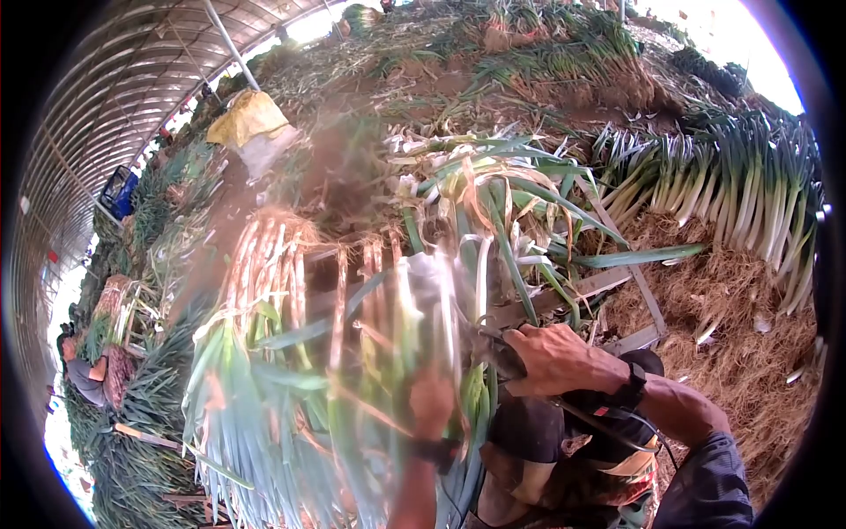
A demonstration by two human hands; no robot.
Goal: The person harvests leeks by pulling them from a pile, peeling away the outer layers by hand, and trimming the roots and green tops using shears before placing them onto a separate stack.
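My left hand [432, 401], smeared by motion, is over the stalks of a green onion [445, 309]; whether its fingers grip the stalk cannot be made out. Closed around a dark hand tool [500, 354] is my right hand [564, 360], with the tool's end pointing toward the onion stalks. A thin cable or hose [617, 414] runs by the right wrist. Left of my hands lies a row of green onions [264, 273], roots away from me and green leaves toward me. Beyond my hands is a heap of stripped leaves [511, 194], partly blurred.
Cleaned green onions [749, 189] lie in a row at right, above a pile of cut roots [705, 291]. A metal frame [648, 300] stands beside my right hand. A yellow and white sack [251, 128] sits at back left. Another person [88, 375] holds a bundle at far left.
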